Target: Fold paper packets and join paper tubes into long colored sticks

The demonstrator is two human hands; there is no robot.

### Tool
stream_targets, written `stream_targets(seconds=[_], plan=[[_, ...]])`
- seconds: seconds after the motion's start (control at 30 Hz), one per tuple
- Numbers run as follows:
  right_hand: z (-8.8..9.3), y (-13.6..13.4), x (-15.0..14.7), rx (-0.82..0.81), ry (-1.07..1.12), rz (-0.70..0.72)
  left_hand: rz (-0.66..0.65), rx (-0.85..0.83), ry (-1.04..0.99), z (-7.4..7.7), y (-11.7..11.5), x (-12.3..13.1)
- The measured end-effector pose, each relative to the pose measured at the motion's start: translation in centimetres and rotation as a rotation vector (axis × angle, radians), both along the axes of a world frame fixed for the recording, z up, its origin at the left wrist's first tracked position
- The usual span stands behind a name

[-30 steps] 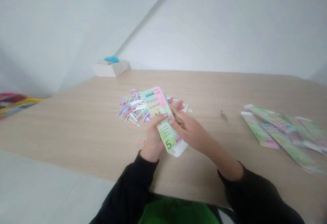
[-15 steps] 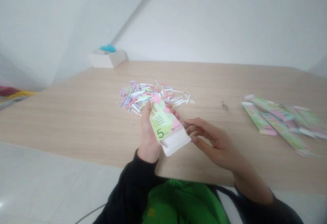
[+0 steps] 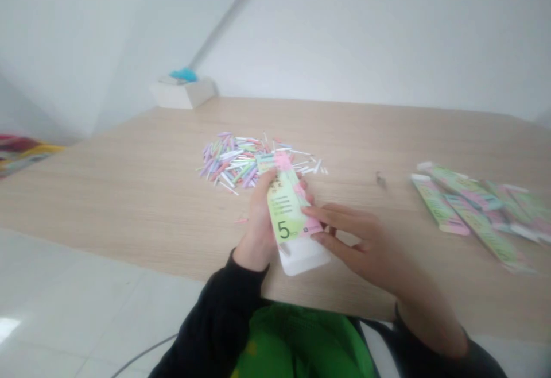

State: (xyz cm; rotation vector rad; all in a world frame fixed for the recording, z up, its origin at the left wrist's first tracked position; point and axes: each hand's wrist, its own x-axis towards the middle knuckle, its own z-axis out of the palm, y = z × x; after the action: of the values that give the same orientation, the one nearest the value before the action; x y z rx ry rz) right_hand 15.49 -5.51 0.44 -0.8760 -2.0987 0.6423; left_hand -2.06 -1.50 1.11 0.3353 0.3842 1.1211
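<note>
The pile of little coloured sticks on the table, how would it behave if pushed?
It would probably scatter, not slide as one: the sticks lie loose and crisscrossed, strays at the edges. They look thin, so likely light. On the smooth table some may roll.

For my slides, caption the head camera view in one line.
Left hand holds a pastel packet marked 5, right hand touching it, near a pile of coloured sticks on a wooden table.
</note>
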Motion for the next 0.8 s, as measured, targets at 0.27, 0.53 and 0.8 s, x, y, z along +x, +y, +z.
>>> stream_targets(seconds=[0.27, 0.53, 0.8], plan=[[0.0, -0.7, 1.6, 0.075, 0.265, -0.378, 0.116, 0.317, 0.363, -0.5, 0.1, -0.1], [-1.7, 0.7, 1.1, 0.008, 0.404, -0.42, 0.097, 0.573, 0.474, -1.5, -1.6, -0.8], [-2.4, 0.5, 0.5, -0.093, 0.404, -0.294, 0.116, 0.59, 0.521, -2.1, -1.3, -1.4]])
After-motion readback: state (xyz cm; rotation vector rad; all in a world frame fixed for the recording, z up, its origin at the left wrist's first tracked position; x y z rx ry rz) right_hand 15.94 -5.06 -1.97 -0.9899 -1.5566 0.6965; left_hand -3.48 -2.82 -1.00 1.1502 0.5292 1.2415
